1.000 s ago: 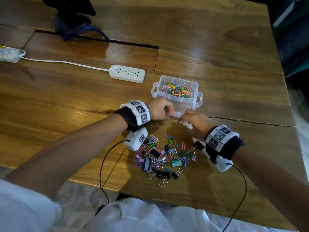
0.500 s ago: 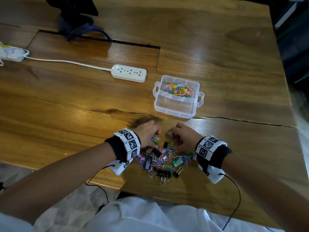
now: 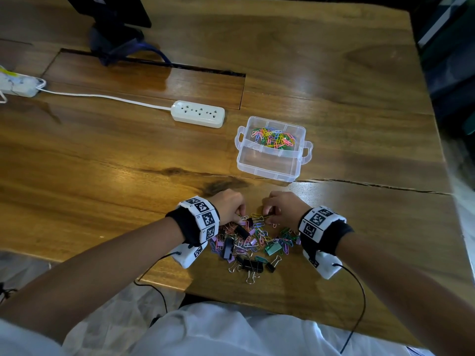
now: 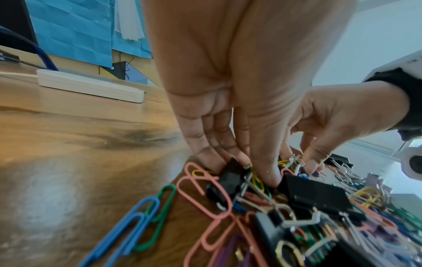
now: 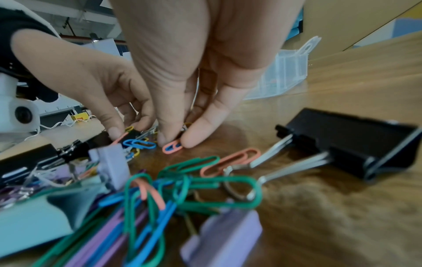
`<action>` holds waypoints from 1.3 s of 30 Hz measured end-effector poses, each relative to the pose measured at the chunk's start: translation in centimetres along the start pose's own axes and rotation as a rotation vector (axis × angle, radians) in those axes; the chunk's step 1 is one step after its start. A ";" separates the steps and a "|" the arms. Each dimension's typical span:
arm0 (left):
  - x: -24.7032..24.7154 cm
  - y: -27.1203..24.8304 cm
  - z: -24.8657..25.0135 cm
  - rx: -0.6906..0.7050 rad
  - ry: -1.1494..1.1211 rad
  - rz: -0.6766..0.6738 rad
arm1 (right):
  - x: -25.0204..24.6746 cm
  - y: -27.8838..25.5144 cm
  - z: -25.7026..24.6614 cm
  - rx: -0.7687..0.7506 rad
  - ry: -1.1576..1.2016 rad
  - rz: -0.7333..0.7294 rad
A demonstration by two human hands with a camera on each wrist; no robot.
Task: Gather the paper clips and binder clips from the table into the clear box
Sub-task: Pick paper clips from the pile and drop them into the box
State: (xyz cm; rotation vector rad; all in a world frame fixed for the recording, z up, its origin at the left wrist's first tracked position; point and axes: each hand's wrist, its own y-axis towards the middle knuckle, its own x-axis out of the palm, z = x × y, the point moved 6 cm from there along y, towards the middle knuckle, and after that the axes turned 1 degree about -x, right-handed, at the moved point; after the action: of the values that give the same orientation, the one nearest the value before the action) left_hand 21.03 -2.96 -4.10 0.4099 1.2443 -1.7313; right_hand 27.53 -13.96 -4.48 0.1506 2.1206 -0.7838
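A clear box (image 3: 267,165) stands on the wooden table beyond my hands. Coloured paper clips (image 3: 273,138) fill its far compartment, while its near one looks empty. A pile of paper clips and binder clips (image 3: 253,242) lies near the table's front edge. My left hand (image 4: 242,169) reaches down into the pile's far side, and its thumb and fingers pinch a small black binder clip (image 4: 229,178) tangled with yellow and green paper clips. Just to the right, my right hand (image 5: 180,141) pinches a pink paper clip (image 5: 172,146) against the table with thumb and forefinger.
A white power strip (image 3: 198,114) with its cord lies left of the box. A dark monitor stand (image 3: 113,34) is at the back left. A crack in the table (image 3: 372,185) runs rightward in front of the box. A large black binder clip (image 5: 351,142) sits right of my right hand.
Both hands have drawn back from the box to the pile. Their fingers have closed down onto clips at its far side.
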 end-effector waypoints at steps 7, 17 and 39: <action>0.3 0.3 0.1 0.031 0.075 -0.065 | 0.4 -0.1 -0.2 -0.006 -0.013 -0.054; -0.5 0.3 -0.5 0.060 0.031 -0.026 | -2.3 -1.0 1.0 -0.015 0.011 -0.016; -10.0 3.6 0.5 0.063 -0.363 0.332 | 0.4 -0.9 -0.2 -0.065 -0.199 -0.131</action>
State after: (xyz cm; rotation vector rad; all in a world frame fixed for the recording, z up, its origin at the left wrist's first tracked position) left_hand 29.21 1.33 1.21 0.3012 0.8126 -1.4815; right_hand 26.78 -14.67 -4.27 -0.0987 1.9782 -0.7718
